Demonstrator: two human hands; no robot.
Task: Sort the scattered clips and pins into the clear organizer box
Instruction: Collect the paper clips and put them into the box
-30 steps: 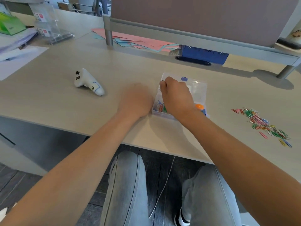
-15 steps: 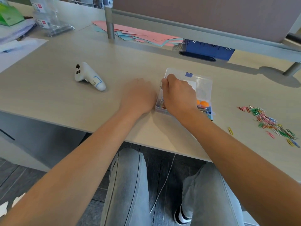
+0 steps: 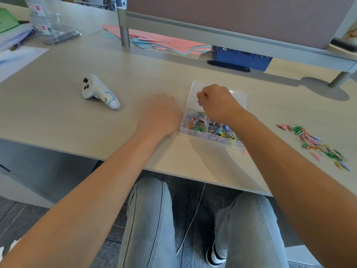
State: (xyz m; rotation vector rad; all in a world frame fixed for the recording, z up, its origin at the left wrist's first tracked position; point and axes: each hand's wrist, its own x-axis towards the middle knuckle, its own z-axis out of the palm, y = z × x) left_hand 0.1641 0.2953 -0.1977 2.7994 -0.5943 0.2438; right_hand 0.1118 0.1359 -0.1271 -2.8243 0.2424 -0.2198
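Since a moment ago our right hand [image 3: 218, 102] has lifted above the box [image 3: 239, 97], fingers [image 3: 201, 96] seemingly pinching small pins. We should release low over one compartment while the left hand [image 3: 160, 113], fingers hidden, steadies it.

Handwritten "916" on white controller [image 3: 100, 92]
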